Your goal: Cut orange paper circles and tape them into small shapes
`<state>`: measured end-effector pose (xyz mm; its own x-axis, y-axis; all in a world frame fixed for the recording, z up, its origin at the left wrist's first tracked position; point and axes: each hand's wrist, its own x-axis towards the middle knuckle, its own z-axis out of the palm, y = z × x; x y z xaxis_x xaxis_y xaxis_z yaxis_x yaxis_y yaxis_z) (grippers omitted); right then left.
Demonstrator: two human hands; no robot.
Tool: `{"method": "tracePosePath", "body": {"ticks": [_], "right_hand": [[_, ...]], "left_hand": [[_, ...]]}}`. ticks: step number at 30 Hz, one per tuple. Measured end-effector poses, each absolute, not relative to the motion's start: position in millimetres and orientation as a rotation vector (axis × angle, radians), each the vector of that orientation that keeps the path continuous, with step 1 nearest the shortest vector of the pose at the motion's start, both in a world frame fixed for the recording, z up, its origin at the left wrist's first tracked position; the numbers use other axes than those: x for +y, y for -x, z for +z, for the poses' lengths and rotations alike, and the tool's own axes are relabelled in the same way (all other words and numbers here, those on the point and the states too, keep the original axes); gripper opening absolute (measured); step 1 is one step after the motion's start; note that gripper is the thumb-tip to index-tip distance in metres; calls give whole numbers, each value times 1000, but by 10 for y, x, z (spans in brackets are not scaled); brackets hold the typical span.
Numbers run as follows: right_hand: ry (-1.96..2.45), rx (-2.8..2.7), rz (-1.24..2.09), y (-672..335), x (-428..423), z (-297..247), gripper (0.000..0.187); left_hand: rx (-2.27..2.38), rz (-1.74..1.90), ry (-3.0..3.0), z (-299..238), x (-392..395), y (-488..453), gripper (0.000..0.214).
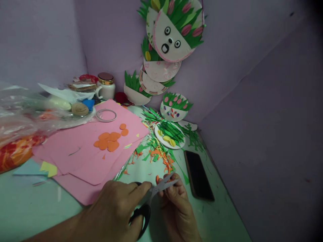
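Observation:
My left hand (117, 201) grips a pair of scissors (154, 192), its thumb in the lower black loop. The scissors point to the upper right, their silver blades parted in front of the fingers of my right hand (178, 208). Those fingers are pinched together on a small orange paper piece (157, 179), only part of which shows beside the blades. Whether the blades touch the paper, I cannot tell. Several cut orange paper rounds (108, 141) lie to the upper left on pink paper sheets (80, 161). Orange and green paper scraps (161, 156) are strewn just beyond my hands.
A dark phone (199, 176) lies right of my hands. Behind the scraps is a white plate (156, 137) of green strips and yellow pieces. A tape ring (106, 120), a lidded mug (108, 90) and plastic bags (22, 114) sit at back left. Paper-plate crafts (174, 43) stand against the wall.

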<state>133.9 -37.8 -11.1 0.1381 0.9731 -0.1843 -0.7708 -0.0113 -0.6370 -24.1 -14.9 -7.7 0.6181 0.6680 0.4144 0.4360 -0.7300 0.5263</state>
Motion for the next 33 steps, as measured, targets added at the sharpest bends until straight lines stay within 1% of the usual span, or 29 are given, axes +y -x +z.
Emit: {"method": "tracePosePath", "body": {"ticks": [4,7,16,22,33], "right_hand": [[728,-367,1437,-1361,-391,-144,21],[739,-344,1424,-1344,-384,-118,22],[730,-352,1406,-1328,-370,-101,21],[754,-301,1416,-1312,-365,-70,24],[781,-392,1307,-1337,-345,-132,20]], "left_hand": [[882,790,-2502,-4,-140,247,46],[872,807,-2500,-12,-144,246,45],[861,802,-2489,-50,-150,244,46],[877,772,-2485,-78,-154,257,49],[857,629,-2475,-15,-116,271,46]]}}
